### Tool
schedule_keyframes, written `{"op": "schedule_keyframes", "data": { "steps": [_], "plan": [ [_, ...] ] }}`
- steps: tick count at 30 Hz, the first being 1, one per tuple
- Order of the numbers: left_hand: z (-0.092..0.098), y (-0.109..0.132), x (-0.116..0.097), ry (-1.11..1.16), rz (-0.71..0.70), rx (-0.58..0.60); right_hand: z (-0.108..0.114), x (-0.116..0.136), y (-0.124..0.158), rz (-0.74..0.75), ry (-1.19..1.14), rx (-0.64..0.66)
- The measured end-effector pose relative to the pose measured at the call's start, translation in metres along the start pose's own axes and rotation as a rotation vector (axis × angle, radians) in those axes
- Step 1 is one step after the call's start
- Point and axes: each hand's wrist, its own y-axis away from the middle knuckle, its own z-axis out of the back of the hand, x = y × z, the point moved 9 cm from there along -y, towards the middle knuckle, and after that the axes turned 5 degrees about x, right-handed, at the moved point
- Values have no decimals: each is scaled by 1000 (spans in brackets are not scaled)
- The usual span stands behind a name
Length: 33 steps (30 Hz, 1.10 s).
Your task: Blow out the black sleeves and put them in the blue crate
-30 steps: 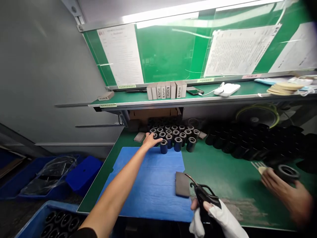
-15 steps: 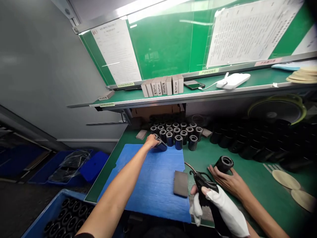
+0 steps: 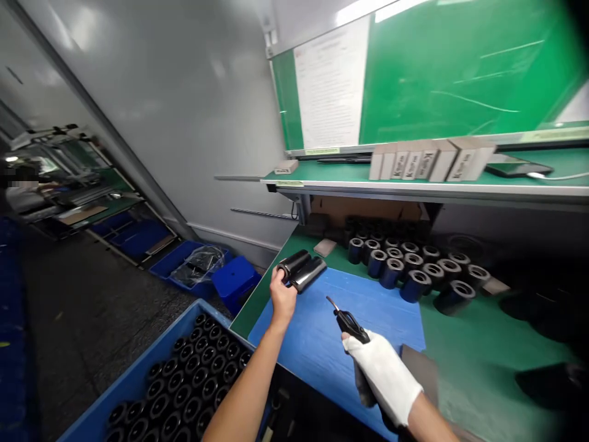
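My left hand (image 3: 283, 299) is closed on the near ends of two glossy black cylinders, one the left cylinder (image 3: 295, 263) and the other the right cylinder (image 3: 310, 274). They lie side by side, tilted, over the left edge of the blue mat (image 3: 331, 344). My right hand (image 3: 381, 368), in a white glove with bare fingertips, grips a black air blow gun (image 3: 352, 324). Its thin bent nozzle points up and left, toward the cylinders but apart from them. Part of the gun's handle is hidden behind the glove.
Several black hollow cylinders (image 3: 416, 285) stand at the back of the green table. A blue crate (image 3: 133, 359) full of similar parts is at lower left. A grey pad (image 3: 421, 368) lies by my right wrist. Small boxes (image 3: 414, 162) line the shelf (image 3: 331, 175) above.
My view has turned left. My left hand has moved from the standing group to the mat's left side with two cylinders. The other person's hand with a cylinder has left view.
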Motion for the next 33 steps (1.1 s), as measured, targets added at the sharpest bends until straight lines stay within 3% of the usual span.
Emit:
{"op": "schedule_keyframes", "data": {
  "steps": [3, 6, 11, 16, 20, 23, 30, 33],
  "plan": [
    [53, -11, 28, -48, 79, -156, -39, 30, -6, 3, 36, 80],
    [92, -15, 45, -45, 88, -198, -82, 54, -9, -18, 132, 156],
    [133, -10, 53, 77, 48, -192, -130, 79, -13, 8, 224, 172],
    [171, -3, 42, 36, -42, -240, -167, 93, -11, 73, 314, 337],
    [189, 4, 27, -12, -185, -167, -177, 114, -11, 187, 328, 380],
    [200, 11, 25, -17, -220, -189, -180, 124, -10, 221, 351, 371],
    [208, 14, 66, 326, 39, -279, -161, 118, -17, 149, 384, 203],
    [206, 14, 67, 431, 58, -237, -154, 114, -28, 221, 418, 127]
  ]
}}
